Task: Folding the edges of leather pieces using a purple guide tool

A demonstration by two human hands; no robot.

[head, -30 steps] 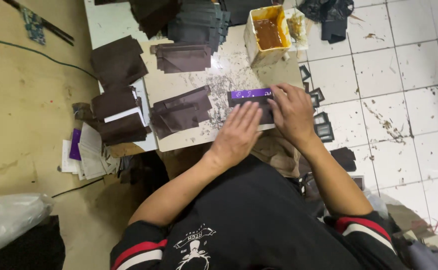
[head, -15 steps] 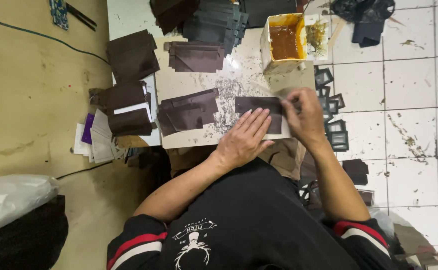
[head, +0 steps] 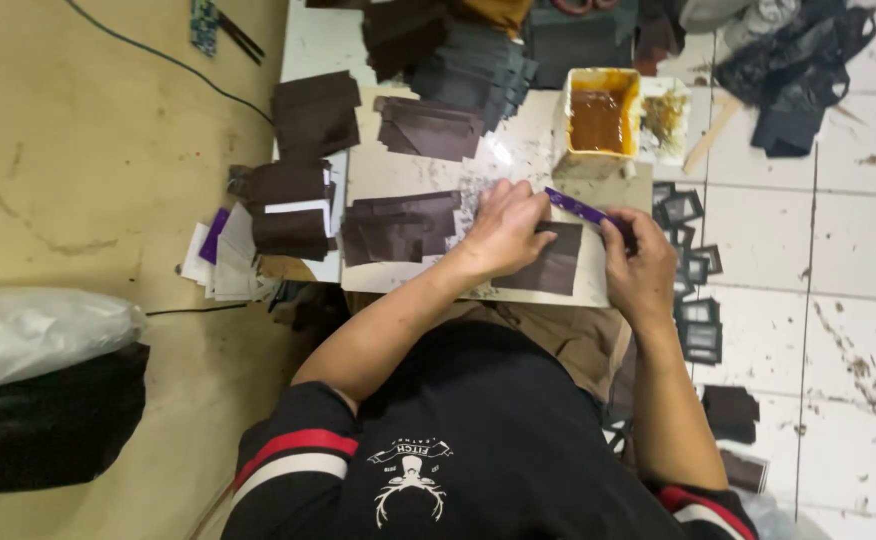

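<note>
My left fingers (head: 533, 205) are curled and press down on the top edge of the dark brown leather piece (head: 555, 270), which lies flat near the right front corner of the work board (head: 398, 170); my left hand (head: 506, 228) pins that piece rather than grips it. To the right, my right hand (head: 641, 268) pinches the near end of a purple strip (head: 576, 208), which slants up and away across the upper edge of the piece toward my left fingertips. I judge the step in hand to be laying or peeling this strip along the piece's edge; the next move calls for a steady hold-down on the left and a straight, even pull or placement on the right, so the strip tracks the edge. Count, left to right: one pile of pale and purple cards (head: 220, 262) off the board's left edge; three stacks of brown pieces on the left (head: 293, 195); one stack of folded brown pieces on the board (head: 400, 228); one more stack at the back (head: 430, 128); one open tub of amber glue (head: 598, 120); one stained tray just beside it (head: 664, 118); several small framed parts (head: 696, 270) on the tiled floor, too overlapped to count exactly.
</note>
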